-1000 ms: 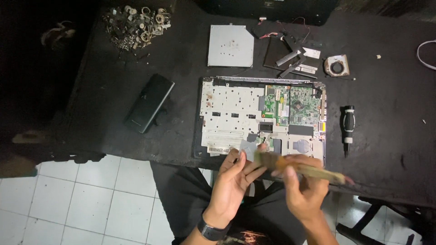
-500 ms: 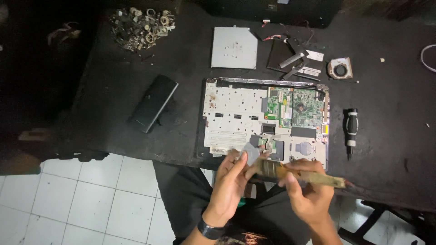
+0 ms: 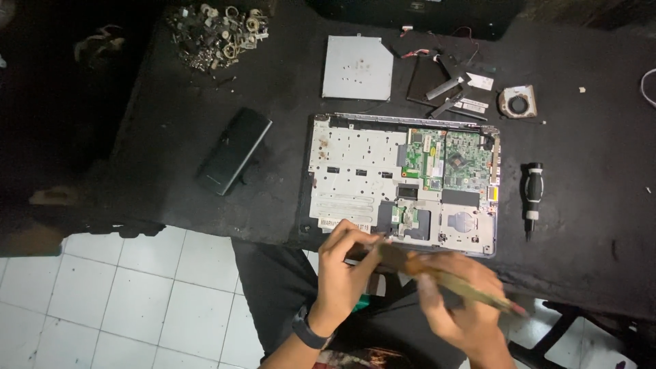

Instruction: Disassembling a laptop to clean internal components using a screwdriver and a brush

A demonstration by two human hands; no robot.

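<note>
Shifted since the earlier frame: both hands sit lower and nearer the body, and the brush has swung off the laptop's front edge.

Left hand (image 3: 345, 270): fingers curled closed around a small dark part, too blurred to identify; black band on the wrist. It lies just below the front edge of the laptop.

Right hand (image 3: 465, 307): blurred, closed around a long wooden-handled brush (image 3: 451, 279), which slants from the left hand's fingers down toward the lower right, reddish at its far tip.

Opened laptop base, silver metal plate with green circuit board exposed (image 3: 403, 181): flat on the black tabletop (image 3: 171, 178), just above both hands.

Black-handled screwdriver (image 3: 531, 195): right of the laptop, lying lengthwise, tip toward the person.

Black rectangular battery pack (image 3: 234, 150): left of the laptop, well apart, tilted.

Flat grey optical drive (image 3: 358, 67): beyond the laptop.

Dark plate with metal brackets (image 3: 444, 85): right of the drive.

Small round cooling fan (image 3: 517, 102): beside the brackets.

Heap of metal scrap parts (image 3: 217, 31): far left corner.

White tiled floor (image 3: 123, 301): below the tabletop edge.
</note>
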